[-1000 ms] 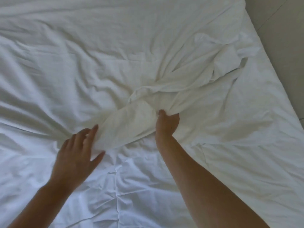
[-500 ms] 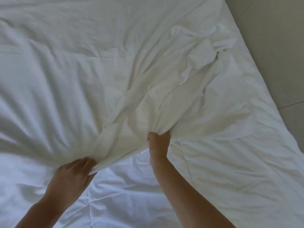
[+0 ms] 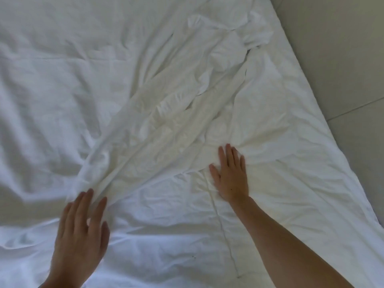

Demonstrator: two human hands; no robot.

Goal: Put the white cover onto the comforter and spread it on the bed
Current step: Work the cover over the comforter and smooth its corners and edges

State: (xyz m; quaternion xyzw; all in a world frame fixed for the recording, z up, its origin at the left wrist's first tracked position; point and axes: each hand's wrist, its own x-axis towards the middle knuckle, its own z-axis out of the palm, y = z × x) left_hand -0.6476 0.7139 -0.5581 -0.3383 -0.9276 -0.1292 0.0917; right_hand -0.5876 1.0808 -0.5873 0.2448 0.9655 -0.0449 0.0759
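A white cover [image 3: 170,113] lay rumpled across most of the frame, from the upper left down to the centre, with a bunched, twisted ridge of folds running diagonally from the upper right toward the lower left. Its near edge ran as a slanting line from beside the left hand up to the right hand. Below that edge, in the lower half of the frame, lay the white comforter [image 3: 166,235], flatter, with stitched seams crossing it, one seam running down from the right hand toward the bottom edge. The comforter was uncovered there; how far the cover reached over it elsewhere could not be told.

The left hand [image 3: 80,231] was in the lower left, palm down, fingers straight and slightly spread, their tips at the lower end of the cover's bunched edge. It looked slightly blurred, and whether it touched the fabric or hovered just over it could not be told. It pinched nothing.

The right hand [image 3: 230,173] lay right of centre, palm flat on the bedding with fingers spread and thumb out to the left, the fingertips resting on the cover's near edge and the heel on the comforter. It gripped nothing.

Along the right side of the frame, a grey tiled floor [image 3: 342,59] showed past the bedding's slanting edge.
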